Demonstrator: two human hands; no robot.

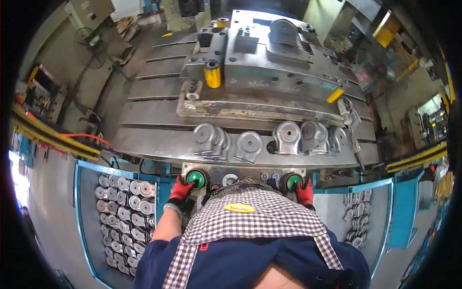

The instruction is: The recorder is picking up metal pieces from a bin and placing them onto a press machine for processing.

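My left hand (180, 190), in a red and black glove, is at a round green push button (196, 179) on the left of the control panel. Its thumb lies on the green face while the fingers curl round the outside of the housing. On the panel's right side, my right hand (304, 193), gloved alike, holds a second green push button (293, 182) the same way. Just beyond the panel, several grey metal brackets with round holed ends (249, 145) stand along the front of the slotted press bed (144, 139).
A large steel die (269, 72) sits on the bed with another round part (283, 32) on top. A yellow-banded post (212, 74) rises at its left. Blue-framed bins (79, 212) flank me, with stacked metal parts (124, 212) inside. Yellow-striped bars (57, 137) run along both sides.
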